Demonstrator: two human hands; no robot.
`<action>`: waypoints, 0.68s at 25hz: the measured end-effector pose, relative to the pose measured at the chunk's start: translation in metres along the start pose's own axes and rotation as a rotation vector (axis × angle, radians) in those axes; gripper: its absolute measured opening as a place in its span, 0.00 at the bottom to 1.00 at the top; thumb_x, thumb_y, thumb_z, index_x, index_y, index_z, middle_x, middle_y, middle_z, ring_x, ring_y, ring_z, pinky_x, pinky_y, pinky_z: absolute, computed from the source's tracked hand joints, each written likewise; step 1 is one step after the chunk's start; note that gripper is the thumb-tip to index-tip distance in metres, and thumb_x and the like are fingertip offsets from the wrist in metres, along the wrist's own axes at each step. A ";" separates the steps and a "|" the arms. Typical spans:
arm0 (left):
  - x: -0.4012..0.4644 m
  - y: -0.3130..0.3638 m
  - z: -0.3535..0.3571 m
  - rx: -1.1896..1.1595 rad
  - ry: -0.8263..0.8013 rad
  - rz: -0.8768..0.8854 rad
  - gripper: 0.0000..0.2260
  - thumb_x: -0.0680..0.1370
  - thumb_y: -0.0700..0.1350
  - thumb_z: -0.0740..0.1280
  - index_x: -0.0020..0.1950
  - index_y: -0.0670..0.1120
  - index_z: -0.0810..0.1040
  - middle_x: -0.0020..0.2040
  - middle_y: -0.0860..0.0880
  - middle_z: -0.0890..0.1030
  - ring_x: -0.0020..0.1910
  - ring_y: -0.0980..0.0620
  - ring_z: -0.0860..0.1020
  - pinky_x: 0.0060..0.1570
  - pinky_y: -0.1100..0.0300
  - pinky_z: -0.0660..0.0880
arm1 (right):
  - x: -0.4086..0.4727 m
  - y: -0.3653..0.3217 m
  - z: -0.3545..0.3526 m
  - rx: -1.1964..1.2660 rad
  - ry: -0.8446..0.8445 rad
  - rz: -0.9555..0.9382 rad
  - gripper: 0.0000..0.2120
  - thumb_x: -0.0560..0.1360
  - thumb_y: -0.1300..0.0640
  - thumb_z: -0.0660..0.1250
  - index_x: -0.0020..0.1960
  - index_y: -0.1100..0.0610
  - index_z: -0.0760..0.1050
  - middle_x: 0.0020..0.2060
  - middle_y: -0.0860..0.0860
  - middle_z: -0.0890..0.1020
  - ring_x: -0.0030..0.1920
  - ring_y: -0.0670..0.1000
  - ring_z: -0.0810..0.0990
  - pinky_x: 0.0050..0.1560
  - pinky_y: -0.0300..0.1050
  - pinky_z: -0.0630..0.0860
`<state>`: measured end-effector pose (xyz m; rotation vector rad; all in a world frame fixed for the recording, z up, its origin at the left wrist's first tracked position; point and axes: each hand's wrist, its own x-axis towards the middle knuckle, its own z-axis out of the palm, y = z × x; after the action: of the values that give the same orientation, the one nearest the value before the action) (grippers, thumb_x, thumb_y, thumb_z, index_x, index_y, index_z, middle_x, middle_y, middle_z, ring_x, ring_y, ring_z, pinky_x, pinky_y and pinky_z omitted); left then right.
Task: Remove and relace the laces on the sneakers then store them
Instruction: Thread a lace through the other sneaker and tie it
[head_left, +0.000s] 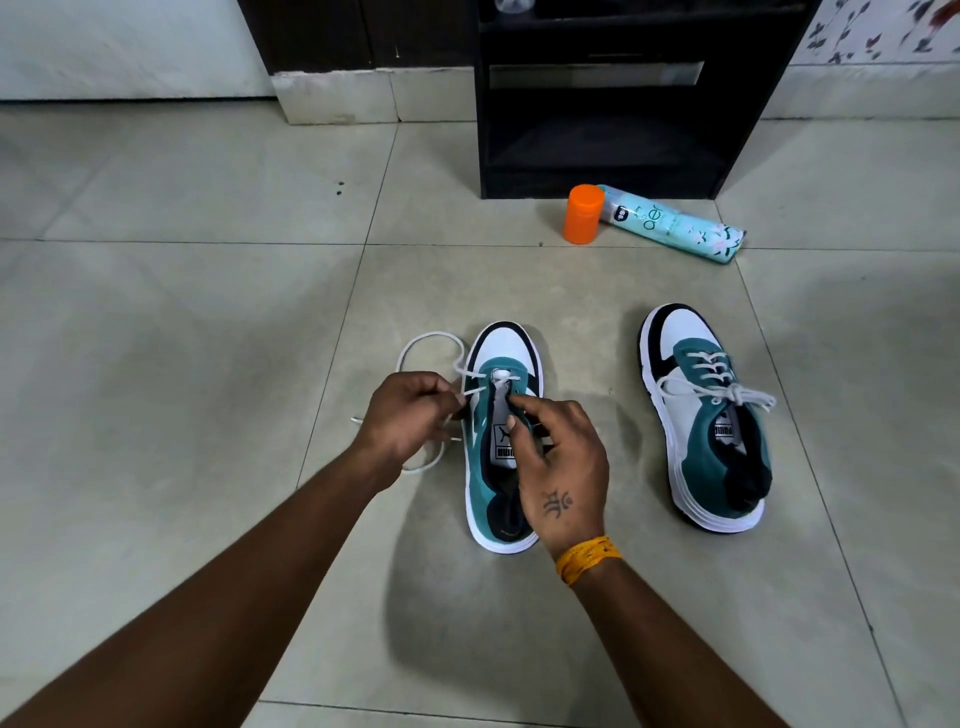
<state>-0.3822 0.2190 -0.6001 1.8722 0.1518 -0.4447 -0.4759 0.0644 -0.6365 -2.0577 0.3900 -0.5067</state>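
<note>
Near sneaker (498, 441), floor, mostly unlaced: left hand (410, 415) pinches white lace (431, 343) taut beside lowest eyelets; right hand (563, 467) fingertips curled, steadying the tongue (501, 415), likely for threading. Second sneaker (706, 415) well apart, laced and tied, beside spray can (670, 228)

Two sneakers (501, 441) (706, 415), two hands (410, 415) (563, 462), one spray can (675, 228), one orange cap (584, 213).

Teal, white and black sneakers (706, 415), white laces (426, 343), orange cap (584, 213).
</note>
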 end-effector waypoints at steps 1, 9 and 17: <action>0.000 0.003 0.003 -0.012 0.021 -0.023 0.08 0.78 0.42 0.73 0.39 0.43 0.84 0.36 0.44 0.84 0.39 0.43 0.85 0.38 0.55 0.82 | 0.000 0.001 0.000 -0.005 -0.002 -0.001 0.12 0.77 0.54 0.71 0.59 0.46 0.82 0.50 0.44 0.81 0.50 0.48 0.81 0.51 0.52 0.80; 0.016 0.027 0.036 0.019 0.234 0.018 0.14 0.76 0.48 0.76 0.33 0.46 0.80 0.24 0.57 0.76 0.23 0.62 0.71 0.37 0.61 0.69 | -0.001 0.002 -0.001 0.004 -0.008 -0.008 0.12 0.77 0.56 0.71 0.60 0.46 0.82 0.50 0.45 0.80 0.50 0.49 0.81 0.50 0.53 0.80; 0.006 0.040 0.025 -0.220 0.224 0.040 0.09 0.80 0.40 0.68 0.39 0.46 0.81 0.39 0.49 0.85 0.41 0.54 0.81 0.45 0.58 0.73 | -0.002 0.002 0.000 -0.027 -0.012 -0.008 0.13 0.78 0.57 0.69 0.61 0.48 0.81 0.52 0.46 0.81 0.51 0.50 0.81 0.51 0.53 0.80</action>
<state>-0.3693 0.1813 -0.5741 1.7005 0.3013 -0.1814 -0.4774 0.0647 -0.6385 -2.0887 0.3833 -0.4957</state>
